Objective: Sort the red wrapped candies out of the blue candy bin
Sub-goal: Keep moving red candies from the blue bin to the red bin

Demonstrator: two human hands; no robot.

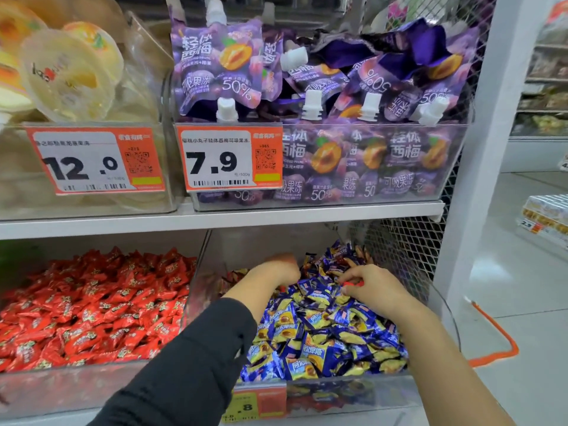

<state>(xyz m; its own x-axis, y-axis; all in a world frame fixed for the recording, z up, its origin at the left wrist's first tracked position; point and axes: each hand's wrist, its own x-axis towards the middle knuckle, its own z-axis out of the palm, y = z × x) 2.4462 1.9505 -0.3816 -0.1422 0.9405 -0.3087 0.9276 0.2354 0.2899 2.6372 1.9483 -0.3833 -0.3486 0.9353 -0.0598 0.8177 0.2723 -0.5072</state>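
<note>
Black sleeve [190,361] of left arm nearest, crossing the clear front wall of the blue candy bin [338,392] on the lower shelf. Left hand [276,270] reaches deep toward the bin's rear left; fingers blurred and hidden, grip state cannot be told. Right hand [373,289] over the blue candies [322,330], thumb and fingertips pinching a red wrapped candy [353,283]. Candy long axis roughly horizontal, one end pointing left, mostly covered by fingers. Neighbouring bin of red candies [92,305] lies left.
</note>
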